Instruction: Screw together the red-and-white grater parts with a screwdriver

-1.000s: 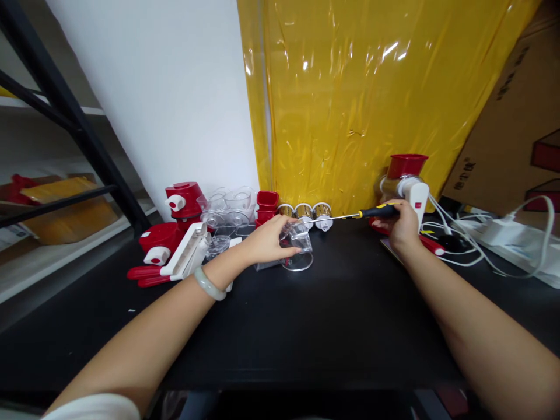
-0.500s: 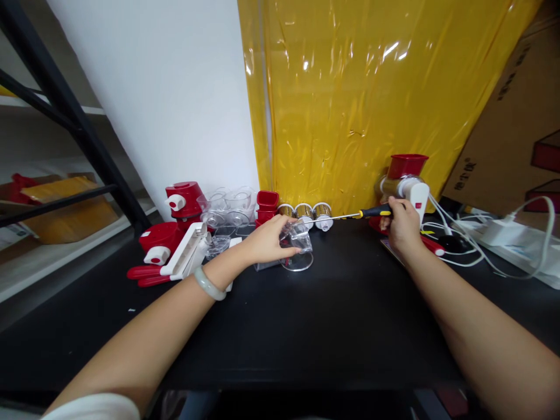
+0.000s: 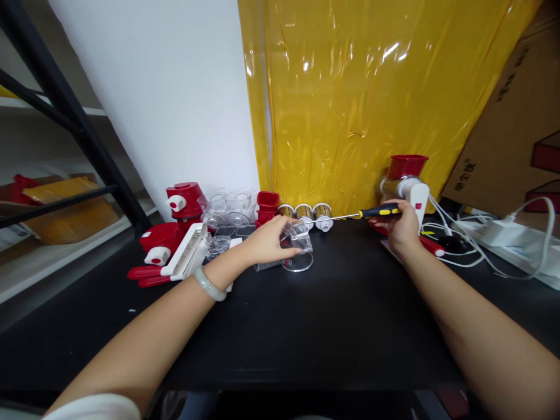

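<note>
My left hand (image 3: pixel 277 240) grips a clear plastic part (image 3: pixel 301 239), thumb below and fingers above, over the black table. A round transparent rim (image 3: pixel 298 268) shows just under it; I cannot tell whether it belongs to the same piece. In my right hand (image 3: pixel 400 224) is a screwdriver (image 3: pixel 365 213) with a black and yellow handle, its shaft pointing left and nearly level. The tip meets the clear part near my left fingers; its exact seat is too small to make out. Behind lie several metal grater drums (image 3: pixel 322 214) and red feed chutes (image 3: pixel 267 204).
Red housings (image 3: pixel 161 238) and white-and-red handles (image 3: pixel 181 256) lie at the left beside clear cups (image 3: pixel 236 204). An assembled red and white grinder (image 3: pixel 413 186) stands at the right, near white cables and a power strip (image 3: pixel 520 245). A cardboard box (image 3: pixel 503 128) leans behind.
My right hand's fingers have shifted and rolled on the screwdriver handle, leaving more of it showing. The left hand and the clear part look almost unmoved.
</note>
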Motion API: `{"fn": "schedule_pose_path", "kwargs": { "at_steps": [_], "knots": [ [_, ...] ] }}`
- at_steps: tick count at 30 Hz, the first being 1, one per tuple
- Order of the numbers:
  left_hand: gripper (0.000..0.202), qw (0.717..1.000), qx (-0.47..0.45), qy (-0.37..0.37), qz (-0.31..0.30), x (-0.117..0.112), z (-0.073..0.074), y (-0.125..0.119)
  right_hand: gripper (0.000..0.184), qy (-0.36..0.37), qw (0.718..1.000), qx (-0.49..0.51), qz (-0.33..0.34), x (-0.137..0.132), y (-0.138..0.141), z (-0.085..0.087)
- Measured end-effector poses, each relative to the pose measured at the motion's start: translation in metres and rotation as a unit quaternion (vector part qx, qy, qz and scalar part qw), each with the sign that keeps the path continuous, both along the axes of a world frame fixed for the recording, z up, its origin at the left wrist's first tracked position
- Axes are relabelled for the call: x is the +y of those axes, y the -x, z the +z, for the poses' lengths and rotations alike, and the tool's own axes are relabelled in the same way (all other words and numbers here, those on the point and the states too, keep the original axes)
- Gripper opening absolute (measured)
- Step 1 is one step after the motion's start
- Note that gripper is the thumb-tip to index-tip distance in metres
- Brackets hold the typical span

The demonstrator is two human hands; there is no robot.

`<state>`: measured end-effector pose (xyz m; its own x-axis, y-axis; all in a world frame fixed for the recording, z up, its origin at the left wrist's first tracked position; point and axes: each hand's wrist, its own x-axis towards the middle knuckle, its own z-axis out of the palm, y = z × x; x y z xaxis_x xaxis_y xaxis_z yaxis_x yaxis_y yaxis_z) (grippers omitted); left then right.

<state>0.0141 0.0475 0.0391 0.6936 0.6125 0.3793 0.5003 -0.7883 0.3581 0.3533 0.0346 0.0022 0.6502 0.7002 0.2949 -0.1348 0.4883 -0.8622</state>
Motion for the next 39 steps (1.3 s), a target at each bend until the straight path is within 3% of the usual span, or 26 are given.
{"fn": "schedule_pose_path", "kwargs": {
  "at_steps": [11,19,28,35,39],
  "knots": [
    [0.065,1.000,-0.002,0.000,0.000,0.0000,0.0000,0.0001,0.014,0.003,0.998,-0.034,-0.044,-0.0016,0.0027,0.0035],
    [0.066,1.000,0.000,-0.005,-0.001,0.0001,-0.0001,0.0002,0.031,0.008,0.994,-0.084,-0.073,-0.0042,0.0045,0.0028],
    [0.066,1.000,0.001,0.002,0.004,-0.0010,0.0009,-0.0002,0.019,-0.025,0.999,-0.021,0.009,-0.0012,-0.0032,-0.0016],
    [0.066,1.000,-0.001,0.002,0.001,-0.0004,0.0006,0.0002,0.012,-0.005,0.999,-0.026,-0.034,-0.0018,0.0024,0.0022],
    [0.065,1.000,-0.002,0.000,-0.002,-0.0003,0.0005,0.0004,0.017,-0.002,0.999,-0.032,-0.040,-0.0036,0.0058,0.0051]
  ]
}}
